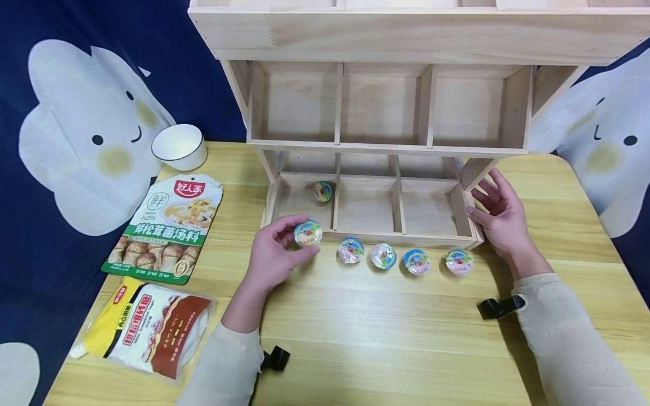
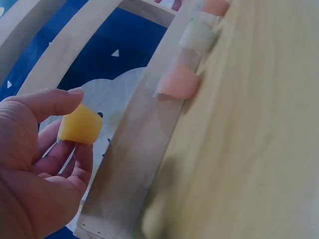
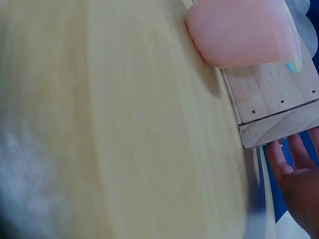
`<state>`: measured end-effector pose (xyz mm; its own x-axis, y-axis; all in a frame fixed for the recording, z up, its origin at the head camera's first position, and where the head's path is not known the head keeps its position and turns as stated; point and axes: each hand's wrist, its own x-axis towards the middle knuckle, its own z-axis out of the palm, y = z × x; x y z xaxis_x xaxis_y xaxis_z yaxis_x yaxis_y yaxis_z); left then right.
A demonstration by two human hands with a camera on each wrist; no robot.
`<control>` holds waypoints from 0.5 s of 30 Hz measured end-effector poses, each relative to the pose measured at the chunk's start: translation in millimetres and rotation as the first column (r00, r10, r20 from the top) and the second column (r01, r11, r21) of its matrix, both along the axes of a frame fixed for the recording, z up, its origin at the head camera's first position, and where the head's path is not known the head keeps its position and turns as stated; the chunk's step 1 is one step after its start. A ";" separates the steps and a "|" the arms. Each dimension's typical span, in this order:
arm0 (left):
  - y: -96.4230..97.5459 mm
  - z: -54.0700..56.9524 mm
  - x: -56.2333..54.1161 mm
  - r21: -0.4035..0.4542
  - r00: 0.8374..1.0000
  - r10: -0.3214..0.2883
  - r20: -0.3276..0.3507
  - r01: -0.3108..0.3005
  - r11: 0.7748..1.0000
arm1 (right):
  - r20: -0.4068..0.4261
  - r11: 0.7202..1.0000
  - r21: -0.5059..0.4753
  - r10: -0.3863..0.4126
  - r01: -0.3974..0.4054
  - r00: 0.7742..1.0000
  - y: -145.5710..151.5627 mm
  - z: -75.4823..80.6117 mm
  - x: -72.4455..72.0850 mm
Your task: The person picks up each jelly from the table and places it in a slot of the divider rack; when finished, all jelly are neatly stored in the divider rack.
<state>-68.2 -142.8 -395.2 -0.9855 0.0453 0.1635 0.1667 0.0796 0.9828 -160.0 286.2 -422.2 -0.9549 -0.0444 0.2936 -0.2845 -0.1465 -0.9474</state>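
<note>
In the head view my left hand [image 1: 274, 254] pinches a jelly cup [image 1: 308, 233] between thumb and fingers, at the front left edge of the wooden shelf's bottom tray [image 1: 368, 235]. The left wrist view shows this jelly cup [image 2: 82, 125] as yellow. Another jelly cup [image 1: 322, 192] sits in the tray's left compartment. Several more stand in a row before the tray, among them a pink jelly cup [image 3: 239, 32] close to the right wrist camera. My right hand [image 1: 500, 217] rests against the tray's right side with fingers extended, holding nothing.
Wooden compartments [image 1: 388, 148] rise in tiers above the bottom tray. On the left lie a green-and-white mushroom soup pouch [image 1: 165, 225] and a yellow, white and brown bag [image 1: 147, 327], with a white bowl [image 1: 180, 148] behind them. A dark blue curtain [image 1: 152, 34] hangs at the back.
</note>
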 end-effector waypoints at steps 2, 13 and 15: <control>-0.2 2.8 -6.0 -0.001 1.000 0.010 -0.016 -0.010 1.000 | 0.004 1.000 -0.002 -0.002 0.002 1.000 0.0 -0.1 0.2; 3.2 13.2 -40.5 -0.039 0.998 0.047 0.036 -0.045 0.998 | 0.020 1.000 -0.008 -0.008 0.008 1.000 -0.7 2.4 1.1; 4.3 13.7 -46.2 -0.039 0.997 0.043 0.059 -0.041 0.998 | 0.022 1.000 -0.009 -0.005 0.005 1.000 -1.2 2.6 1.2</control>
